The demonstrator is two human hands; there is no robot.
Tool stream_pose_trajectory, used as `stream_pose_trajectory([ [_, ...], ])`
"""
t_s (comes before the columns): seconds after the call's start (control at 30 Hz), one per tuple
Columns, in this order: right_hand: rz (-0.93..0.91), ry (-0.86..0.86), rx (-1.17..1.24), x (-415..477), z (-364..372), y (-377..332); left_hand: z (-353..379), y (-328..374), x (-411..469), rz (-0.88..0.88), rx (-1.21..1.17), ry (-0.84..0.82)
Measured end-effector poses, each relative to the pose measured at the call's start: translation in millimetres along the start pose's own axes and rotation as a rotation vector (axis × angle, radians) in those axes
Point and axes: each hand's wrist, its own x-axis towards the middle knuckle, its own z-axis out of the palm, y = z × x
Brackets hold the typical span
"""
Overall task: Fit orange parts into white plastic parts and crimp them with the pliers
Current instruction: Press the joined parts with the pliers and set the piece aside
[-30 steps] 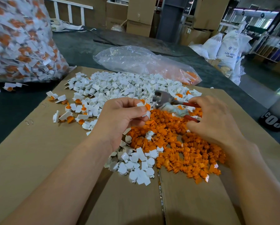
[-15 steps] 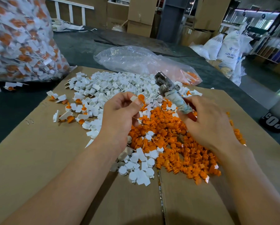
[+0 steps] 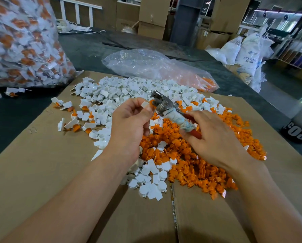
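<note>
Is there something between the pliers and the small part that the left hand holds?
Nothing visible. The left hand pinches the part above the piles, and the pliers in the right hand touch its orange end. Whether they have closed on it, I cannot tell.

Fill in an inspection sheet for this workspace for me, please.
Surface: cardboard lying on a dark table.
Job's things: heaps of white parts and orange parts; fitted pieces to the left; pliers.
Clutter: clear bag, nearly empty; full bag of white-and-orange pieces at left.
Grips: left hand pinches a part at the pliers' head; right hand holds the pliers' handles.
Cables: white cord at the table's far edge.
Surroundings: boxes and sacks behind.
</note>
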Motion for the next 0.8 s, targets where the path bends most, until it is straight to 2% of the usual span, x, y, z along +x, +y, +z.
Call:
stream_pose_trajectory([
  [0.17,-0.038,0.03,-0.116,0.2,-4.7,-1.1,-0.8,0.3,-0.2,0.014,-0.007,-0.012],
  [0.43,-0.003,-0.026,0.072,-3.1,-7.0,-5.8,-1.0,0.0,-1.1,0.017,-0.018,-0.008],
  [0.8,0.0,-0.054,0.114,-1.0,-1.2,-5.9,-1.7,-4.5,0.1,-0.002,-0.004,0.051],
])
